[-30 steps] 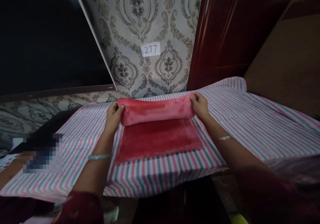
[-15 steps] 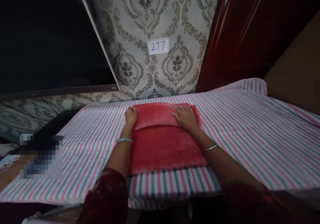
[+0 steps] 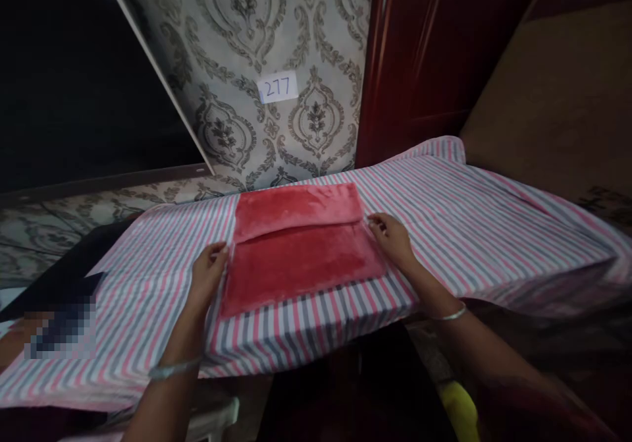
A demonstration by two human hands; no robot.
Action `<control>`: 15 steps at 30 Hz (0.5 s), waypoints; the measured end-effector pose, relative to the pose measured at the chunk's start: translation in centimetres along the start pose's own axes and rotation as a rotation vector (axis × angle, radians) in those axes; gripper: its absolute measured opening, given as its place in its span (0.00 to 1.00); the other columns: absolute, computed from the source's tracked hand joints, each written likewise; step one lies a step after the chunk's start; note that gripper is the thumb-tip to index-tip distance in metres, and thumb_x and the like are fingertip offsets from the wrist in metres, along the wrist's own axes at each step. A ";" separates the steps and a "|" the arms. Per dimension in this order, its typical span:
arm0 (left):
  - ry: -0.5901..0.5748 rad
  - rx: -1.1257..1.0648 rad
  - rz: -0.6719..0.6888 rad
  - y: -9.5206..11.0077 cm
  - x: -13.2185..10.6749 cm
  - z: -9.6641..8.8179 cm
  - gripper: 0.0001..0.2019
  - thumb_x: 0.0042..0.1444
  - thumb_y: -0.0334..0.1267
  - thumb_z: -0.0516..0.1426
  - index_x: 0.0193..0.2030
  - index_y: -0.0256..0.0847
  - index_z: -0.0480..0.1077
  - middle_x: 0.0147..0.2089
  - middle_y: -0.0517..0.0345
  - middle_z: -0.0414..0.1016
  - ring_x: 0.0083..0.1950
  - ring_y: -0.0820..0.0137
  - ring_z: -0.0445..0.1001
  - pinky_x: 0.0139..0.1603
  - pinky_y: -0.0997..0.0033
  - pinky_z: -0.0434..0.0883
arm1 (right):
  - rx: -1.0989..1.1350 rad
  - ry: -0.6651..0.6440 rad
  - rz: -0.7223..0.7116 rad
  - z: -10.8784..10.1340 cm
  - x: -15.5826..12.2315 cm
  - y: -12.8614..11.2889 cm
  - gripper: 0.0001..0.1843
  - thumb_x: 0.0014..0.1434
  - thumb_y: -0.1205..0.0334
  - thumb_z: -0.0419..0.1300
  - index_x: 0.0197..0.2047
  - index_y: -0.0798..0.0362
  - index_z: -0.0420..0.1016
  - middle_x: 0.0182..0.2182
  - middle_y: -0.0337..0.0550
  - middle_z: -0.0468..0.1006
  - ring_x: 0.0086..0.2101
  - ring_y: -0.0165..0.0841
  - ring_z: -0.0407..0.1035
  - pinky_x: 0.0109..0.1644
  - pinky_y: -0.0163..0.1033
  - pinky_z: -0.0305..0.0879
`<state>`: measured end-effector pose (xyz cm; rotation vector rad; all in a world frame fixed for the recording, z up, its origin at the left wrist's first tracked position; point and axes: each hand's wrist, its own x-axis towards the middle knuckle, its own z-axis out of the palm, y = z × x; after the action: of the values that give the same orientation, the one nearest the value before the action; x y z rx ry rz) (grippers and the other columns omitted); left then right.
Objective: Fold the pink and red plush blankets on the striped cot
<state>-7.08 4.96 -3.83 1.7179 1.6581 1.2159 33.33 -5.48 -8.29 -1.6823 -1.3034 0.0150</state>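
A red plush cloth (image 3: 301,261) lies flat in front of me, its far part folded over toward me as a band with a loose near edge. My left hand (image 3: 209,272) hovers just beside the cloth's left edge, fingers loosely curled with nothing visible in them. On the other side, my right hand (image 3: 392,238) is beside the right end of the folded band. Its fingers are bent and a little apart, and no cloth shows between them. Beneath the red cloth spreads a striped pink, grey and white tablecloth (image 3: 434,211).
A large dark screen (image 3: 89,80) stands at the back left. Patterned wallpaper behind carries a paper label (image 3: 278,87) reading 277. A dark red wooden panel (image 3: 419,53) rises at the back right. Another person's arm (image 3: 12,348), partly blurred out, is at the far left.
Both hands have come off the folded band and drawn back toward me, out to the cloth's sides. The right hand no longer lies flat on it. The camera view has shifted.
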 end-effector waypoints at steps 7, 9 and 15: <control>0.006 0.103 -0.066 -3.6 -7.9 -1.4 0.25 0.49 0.62 0.55 0.38 0.42 0.76 0.35 0.52 0.81 0.36 0.59 0.78 0.34 0.63 0.74 | 0.090 -0.143 0.275 -1.4 -6.0 0.6 0.23 0.59 0.47 0.56 0.47 0.54 0.80 0.28 0.43 0.78 0.30 0.38 0.71 0.34 0.39 0.63; -0.018 0.161 -0.032 -3.5 -7.8 -1.4 0.23 0.50 0.62 0.54 0.35 0.43 0.74 0.34 0.52 0.80 0.36 0.58 0.78 0.37 0.60 0.75 | 0.127 -0.149 0.318 -1.1 -5.5 0.3 0.24 0.57 0.48 0.58 0.49 0.55 0.79 0.28 0.43 0.78 0.30 0.37 0.72 0.34 0.39 0.63; 0.128 0.518 0.488 1.3 -5.0 0.1 0.19 0.58 0.48 0.52 0.50 0.39 0.72 0.51 0.40 0.76 0.54 0.47 0.75 0.58 0.44 0.71 | 0.337 -0.188 0.343 -0.5 -4.2 0.0 0.33 0.54 0.51 0.60 0.61 0.58 0.72 0.25 0.37 0.75 0.26 0.33 0.68 0.31 0.37 0.61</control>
<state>-5.67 -0.04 -4.20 2.5228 1.8001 1.1793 31.83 -8.95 -10.20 -1.6159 -1.0596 0.5765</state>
